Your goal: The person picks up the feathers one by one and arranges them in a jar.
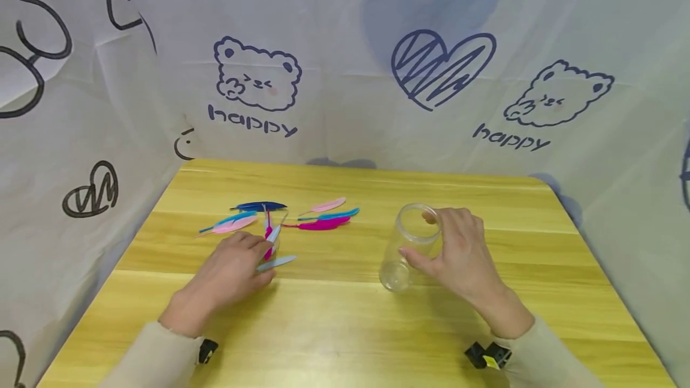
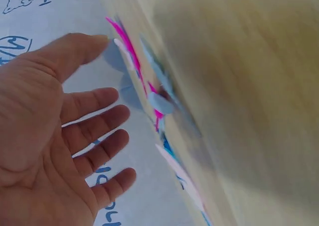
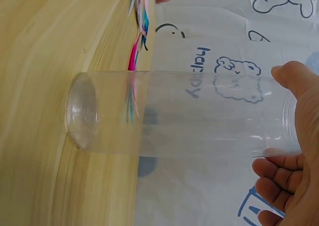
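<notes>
My left hand [image 1: 229, 269] hovers over the left part of a group of feathers. The left wrist view shows its fingers spread, with nothing between them. Close by its fingertips lie a pale grey-blue feather [image 1: 280, 263] and a magenta one crossed by pale ones; the hand partly hides these in the head view. A clear, open-topped plastic jar [image 1: 396, 262] stands to the right, seemingly with nothing inside. My right hand [image 1: 465, 259] holds it near the rim, thumb on the near side and fingers round the far side, as the right wrist view [image 3: 192, 111] also has it.
Behind the left hand lie a dark blue feather [image 1: 264, 206], a pink feather [image 1: 234, 224] and a blue one. Further right are a magenta feather [image 1: 323, 224], a blue feather [image 1: 339, 214] and a pink one. White cloth [image 1: 334, 100] with drawings hangs around the wooden table [image 1: 334, 328].
</notes>
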The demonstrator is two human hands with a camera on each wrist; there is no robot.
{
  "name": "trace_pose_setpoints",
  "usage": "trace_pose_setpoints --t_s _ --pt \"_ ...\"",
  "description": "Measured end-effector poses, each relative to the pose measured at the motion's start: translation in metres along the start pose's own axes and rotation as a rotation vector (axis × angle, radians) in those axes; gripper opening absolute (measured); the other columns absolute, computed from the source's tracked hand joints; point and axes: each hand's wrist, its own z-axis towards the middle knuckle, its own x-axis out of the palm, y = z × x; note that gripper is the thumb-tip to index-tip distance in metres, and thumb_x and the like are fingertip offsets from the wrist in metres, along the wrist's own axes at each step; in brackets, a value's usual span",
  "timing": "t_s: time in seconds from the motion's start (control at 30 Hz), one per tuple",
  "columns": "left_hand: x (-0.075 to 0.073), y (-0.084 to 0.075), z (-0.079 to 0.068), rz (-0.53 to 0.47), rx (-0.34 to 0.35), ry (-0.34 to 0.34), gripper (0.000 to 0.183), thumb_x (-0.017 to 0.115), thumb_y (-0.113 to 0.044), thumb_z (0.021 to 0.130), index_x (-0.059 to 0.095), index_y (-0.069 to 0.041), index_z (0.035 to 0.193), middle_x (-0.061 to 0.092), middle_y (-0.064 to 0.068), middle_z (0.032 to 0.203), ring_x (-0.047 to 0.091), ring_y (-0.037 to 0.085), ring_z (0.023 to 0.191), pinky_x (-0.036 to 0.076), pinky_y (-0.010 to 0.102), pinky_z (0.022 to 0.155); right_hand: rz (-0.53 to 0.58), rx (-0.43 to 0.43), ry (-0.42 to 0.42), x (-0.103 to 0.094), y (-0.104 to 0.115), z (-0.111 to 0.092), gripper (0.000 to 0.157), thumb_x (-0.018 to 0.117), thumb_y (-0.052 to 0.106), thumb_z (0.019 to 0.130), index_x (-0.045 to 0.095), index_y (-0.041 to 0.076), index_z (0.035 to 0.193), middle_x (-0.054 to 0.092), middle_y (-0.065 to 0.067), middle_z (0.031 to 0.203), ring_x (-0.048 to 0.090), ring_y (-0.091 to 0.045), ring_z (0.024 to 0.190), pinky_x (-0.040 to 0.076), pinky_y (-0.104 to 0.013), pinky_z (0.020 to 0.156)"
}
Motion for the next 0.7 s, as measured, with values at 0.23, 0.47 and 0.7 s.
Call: trace_pose_setpoints --t_s 0.23,0.47,0.7 --pt "0.005 -0.001 0.004 0.079 -0.073 0.09 0.043 0.081 -0.035 0.091 0.074 -0.005 0.12 0.073 0.009 0.113 0.059 0.034 0.107 0.048 0.057 0.09 -0.007 0.008 -0.002 -0.002 -0.003 -0.001 0.071 0.088 0.05 0.074 0.061 0.0 0.117 0.066 -0.015 0.107 0.057 -0.036 0.102 0.039 -0.053 0.093" --pt "0.01 0.002 0.004 0.074 -0.077 0.108 0.037 0.08 -0.034 0.091 0.075 -0.007 0.116 0.072 0.006 0.108 0.058 0.03 0.099 0.046 0.054 0.085 -0.005 0.021 0.013 -0.002 -0.001 -0.001 0.071 0.089 0.05 0.075 0.061 0.001 0.118 0.066 -0.014 0.108 0.058 -0.034 0.101 0.04 -0.052 0.092" --pt "0.011 0.002 0.005 0.043 -0.044 0.085 0.033 0.08 -0.032 0.092 0.075 -0.01 0.117 0.074 0.006 0.113 0.061 0.029 0.103 0.048 0.056 0.089 0.048 0.122 0.069 -0.005 0.005 0.0 0.071 0.091 0.043 0.077 0.06 0.003 0.127 0.067 -0.013 0.112 0.058 -0.033 0.105 0.036 -0.05 0.091"
